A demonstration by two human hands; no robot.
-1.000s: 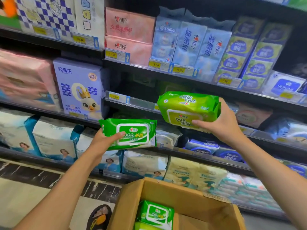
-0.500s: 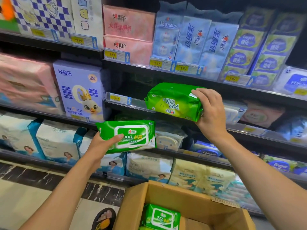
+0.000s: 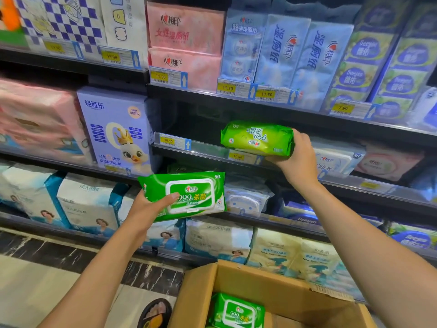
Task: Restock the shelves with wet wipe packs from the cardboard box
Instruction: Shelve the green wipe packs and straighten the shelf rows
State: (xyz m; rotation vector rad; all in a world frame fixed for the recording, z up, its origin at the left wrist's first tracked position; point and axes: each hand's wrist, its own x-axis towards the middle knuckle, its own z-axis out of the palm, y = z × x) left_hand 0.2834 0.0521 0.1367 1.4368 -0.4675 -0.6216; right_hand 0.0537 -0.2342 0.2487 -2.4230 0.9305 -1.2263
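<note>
Wipe pack (image 3: pixel 256 138), green, upside down with print inverted, gripped at its right end by right hand (image 3: pixel 298 159), fingers over the top edge and thumb beneath. It sits at the front lip of the dark middle shelf (image 3: pixel 208 151), over a yellow price tag (image 3: pixel 237 156); whether its underside touches the shelf edge cannot be told. Second green pack (image 3: pixel 189 195), lid face toward camera, held in left hand (image 3: pixel 147 207), thumb across the white flip lid, fingers behind, in front of the shelf one level lower. Third green pack (image 3: pixel 236 312) lies inside the open cardboard box (image 3: pixel 279 287) at bottom centre, below both arms. Left of the shelf gap, a lilac tissue box with a crowned duck (image 3: pixel 115 131). Right of the right hand, white packs (image 3: pixel 335 159) on the same shelf. Upper shelf holds pink packs (image 3: pixel 186 46) and blue packs (image 3: pixel 283 53). Marble-pattern floor (image 3: pixel 35 275) at lower left.
</note>
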